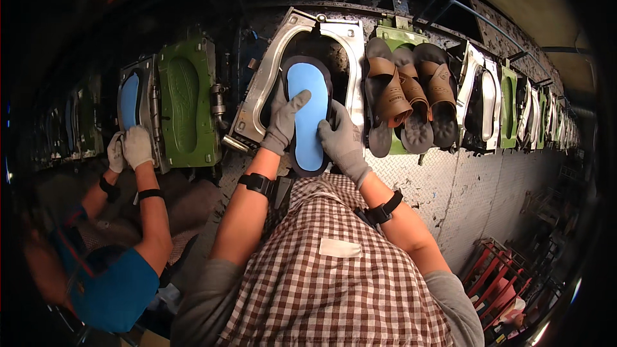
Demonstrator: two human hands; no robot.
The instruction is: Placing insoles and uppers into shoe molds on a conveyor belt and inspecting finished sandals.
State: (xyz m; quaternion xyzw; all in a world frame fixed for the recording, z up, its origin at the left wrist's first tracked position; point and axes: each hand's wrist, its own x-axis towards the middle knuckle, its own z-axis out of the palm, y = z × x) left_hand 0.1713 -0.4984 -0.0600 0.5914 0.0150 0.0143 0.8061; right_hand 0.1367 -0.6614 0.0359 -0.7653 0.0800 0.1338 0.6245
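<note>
My brown-and-white checked cloth apron (334, 283) lies nearest. By a silvery metal mould frame (273, 67), my grey-gloved left hand (283, 119) and right hand (342, 141) grip a blue-faced, dark-rimmed sole (308, 128), probably light and bendy, best held by its long edges.

i count two gloved hands (285, 123) (344, 144), one blue-topped sole (310, 125) in them, three sandals (389, 99) (414, 97) (439, 90), one checked apron (340, 283).

A short line of small dark lettering stands on the brown cross-strap (391, 97) of the leftmost sandal (380, 139) in the row, too small to read with certainty. The pale rectangular patch (340, 248) on the brown-and-white checked apron (321, 292) shows no legible print.
</note>
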